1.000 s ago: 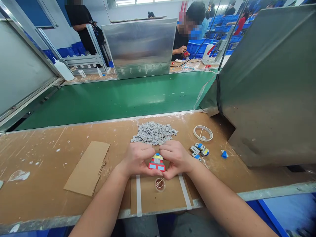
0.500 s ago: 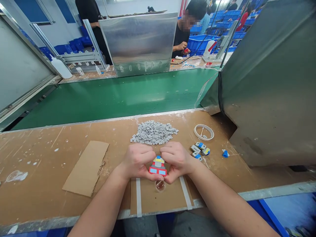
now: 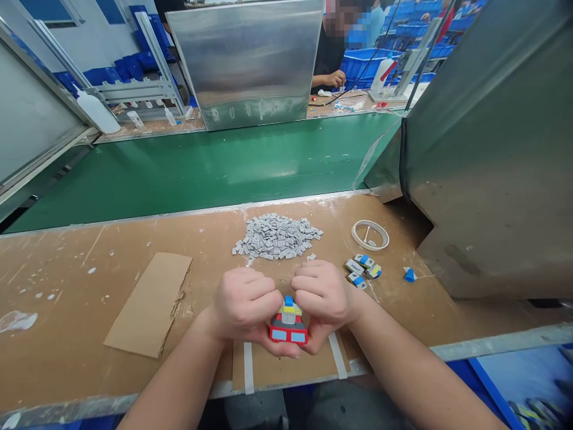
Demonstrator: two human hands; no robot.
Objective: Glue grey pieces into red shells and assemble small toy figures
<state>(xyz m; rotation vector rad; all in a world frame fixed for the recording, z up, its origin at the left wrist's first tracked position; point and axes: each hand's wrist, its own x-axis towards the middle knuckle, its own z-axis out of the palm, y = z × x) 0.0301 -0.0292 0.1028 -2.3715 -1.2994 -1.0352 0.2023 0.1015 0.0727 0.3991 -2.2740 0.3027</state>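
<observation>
In the head view, the left hand (image 3: 246,306) and the right hand (image 3: 326,301) are both grasping 1 coloured piece (image 3: 289,322), with the fingers curled and the piece between them. It is red at the bottom with 2 light blue panels, then grey and yellow, and blue at the top. The piece is held above a brown board (image 3: 290,370), which has 2 white strips. Beyond the hands, a pile of grey parts (image 3: 278,236) lies on the tabletop (image 3: 210,239). To the right there are 4 small blocks (image 3: 354,266), near a white ring (image 3: 372,248). A cardboard sheet (image 3: 150,304) lies to the left. Across the green surface (image 3: 179,173), a co-worker's hand (image 3: 335,79) is visible.
</observation>
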